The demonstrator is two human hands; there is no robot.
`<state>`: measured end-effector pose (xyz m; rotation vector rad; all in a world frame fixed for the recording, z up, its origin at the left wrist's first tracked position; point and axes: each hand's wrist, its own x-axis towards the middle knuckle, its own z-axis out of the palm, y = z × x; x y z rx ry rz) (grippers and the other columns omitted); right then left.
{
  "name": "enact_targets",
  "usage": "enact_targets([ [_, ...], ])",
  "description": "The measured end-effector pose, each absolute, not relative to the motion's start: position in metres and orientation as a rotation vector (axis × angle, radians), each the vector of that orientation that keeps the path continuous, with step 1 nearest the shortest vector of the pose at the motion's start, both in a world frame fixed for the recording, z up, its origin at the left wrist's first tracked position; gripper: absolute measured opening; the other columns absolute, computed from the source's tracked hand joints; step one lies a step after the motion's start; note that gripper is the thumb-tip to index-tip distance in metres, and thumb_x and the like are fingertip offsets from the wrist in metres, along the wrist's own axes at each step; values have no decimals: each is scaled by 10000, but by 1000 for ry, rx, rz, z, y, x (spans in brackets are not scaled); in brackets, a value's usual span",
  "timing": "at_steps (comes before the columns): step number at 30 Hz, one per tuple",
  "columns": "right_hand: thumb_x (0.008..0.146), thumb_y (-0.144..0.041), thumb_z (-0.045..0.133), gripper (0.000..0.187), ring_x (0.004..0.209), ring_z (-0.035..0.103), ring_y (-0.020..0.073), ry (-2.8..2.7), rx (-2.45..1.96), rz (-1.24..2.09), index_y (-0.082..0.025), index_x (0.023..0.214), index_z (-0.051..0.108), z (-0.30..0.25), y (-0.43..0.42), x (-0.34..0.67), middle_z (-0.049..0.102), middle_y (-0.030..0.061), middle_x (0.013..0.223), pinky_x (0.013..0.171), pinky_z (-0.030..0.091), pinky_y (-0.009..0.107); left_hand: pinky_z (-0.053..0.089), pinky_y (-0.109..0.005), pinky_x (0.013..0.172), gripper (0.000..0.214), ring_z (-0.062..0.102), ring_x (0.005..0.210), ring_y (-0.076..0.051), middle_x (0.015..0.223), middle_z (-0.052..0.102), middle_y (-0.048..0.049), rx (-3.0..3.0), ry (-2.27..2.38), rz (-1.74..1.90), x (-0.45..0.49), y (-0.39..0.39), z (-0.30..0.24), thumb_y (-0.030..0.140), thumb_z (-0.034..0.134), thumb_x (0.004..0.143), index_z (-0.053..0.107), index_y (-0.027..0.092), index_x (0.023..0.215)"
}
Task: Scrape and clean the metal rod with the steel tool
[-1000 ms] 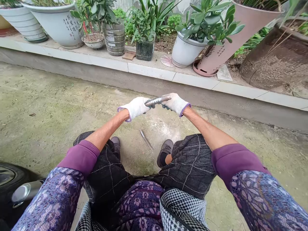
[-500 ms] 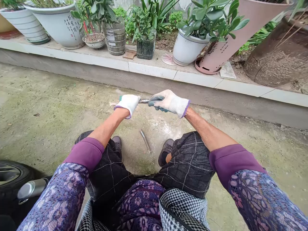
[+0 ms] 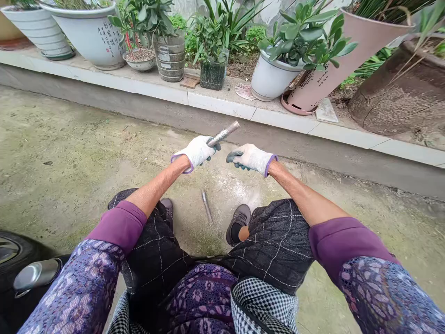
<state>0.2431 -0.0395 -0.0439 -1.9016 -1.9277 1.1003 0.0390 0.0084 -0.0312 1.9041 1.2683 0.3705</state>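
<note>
My left hand [image 3: 199, 149], in a white knit glove with dark coated fingers, is wrapped round a metal rod [image 3: 224, 133] with a threaded stretch. The rod tilts up to the right, and its lower end is hidden in the hand. To the right, apart from the rod, is my gloved right hand [image 3: 248, 157]. Its fingers are loosely bent, with a gap below the thumb, and nothing shows in them. A second metal rod [image 3: 207, 208], similar in look, lies on the concrete between my shoes.
A raised ledge [image 3: 222, 105] edged with white tiles runs across the front. Several potted plants stand on it, including a white pot [image 3: 273, 76] and a tall pink pot [image 3: 323, 83]. At lower left are a tyre [image 3: 24, 250] and a metal cylinder [image 3: 36, 276].
My right hand has let go of the rod and moved slightly right. The left hand has shifted right and turned the rod from level to tilted upward.
</note>
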Motion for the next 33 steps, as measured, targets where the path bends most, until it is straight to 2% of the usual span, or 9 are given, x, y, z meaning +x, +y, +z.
enact_targets([
  [2, 838, -165, 601, 289, 481, 512, 68, -2024, -1833, 1155, -159, 1056, 791, -36, -47, 228, 669, 10, 675, 440, 390, 184, 459, -221, 539, 314, 616, 596, -139, 743, 668, -41, 2003, 1373, 327, 37, 18, -38, 186, 551, 873, 734, 187, 1129],
  [5, 835, -177, 608, 287, 485, 518, 66, -2078, -1710, 1232, -161, 1057, 789, -20, -52, 211, 691, 14, 699, 453, 396, 184, 519, -305, 702, 285, 700, 777, -226, 852, 721, -105, 2360, 1508, 62, 32, 27, -48, 200, 514, 918, 748, 180, 1080],
  [9, 817, -161, 589, 295, 465, 471, 52, -2019, -1719, 1102, -132, 1031, 789, -9, -42, 216, 661, 10, 672, 445, 369, 181, 522, -413, 795, 368, 721, 946, -337, 909, 728, -172, 2815, 1393, -345, 30, 21, -55, 114, 431, 929, 723, 171, 1146],
  [14, 802, -177, 574, 291, 433, 390, 50, -1896, -1850, 1009, -123, 983, 795, -20, -31, 245, 586, 5, 620, 387, 295, 185, 505, -338, 756, 327, 725, 852, -282, 808, 717, -115, 2817, 1094, -529, 39, 8, -51, 169, 503, 913, 730, 217, 1144],
  [18, 801, -193, 584, 290, 466, 408, 69, -1877, -1857, 1069, -121, 984, 797, -29, -33, 256, 591, 12, 632, 388, 285, 190, 502, -331, 737, 293, 714, 827, -274, 802, 718, -99, 2758, 1085, -493, 41, 10, -49, 204, 524, 898, 755, 235, 1076],
  [22, 791, -143, 593, 258, 574, 518, 81, -1987, -1868, 968, -107, 937, 803, -38, -30, 259, 701, 41, 749, 497, 379, 177, 498, -322, 754, 200, 693, 836, -262, 807, 714, -110, 2634, 1146, -421, 37, 9, -47, 157, 637, 804, 767, 177, 955],
  [25, 804, -146, 620, 217, 547, 518, 74, -1963, -1876, 942, -117, 931, 794, -41, -23, 258, 706, 32, 740, 500, 389, 175, 475, -261, 615, 214, 636, 665, -183, 721, 669, -52, 2423, 1086, -265, 35, 1, -39, 213, 630, 825, 764, 198, 991],
  [28, 848, -193, 627, 216, 459, 456, 64, -1758, -1928, 958, -111, 984, 772, -37, -20, 252, 668, 29, 681, 415, 344, 185, 397, -206, 456, 306, 514, 507, -109, 672, 593, 5, 1982, 980, 142, 35, -6, -27, 231, 597, 835, 718, 214, 1116],
  [33, 881, -227, 612, 214, 447, 483, 65, -1736, -1858, 1014, -128, 988, 770, -31, -25, 238, 645, 18, 672, 382, 354, 182, 289, -179, 352, 262, 343, 399, -56, 616, 489, 52, 1524, 983, 492, 35, -4, -17, 354, 651, 859, 632, 177, 1053],
])
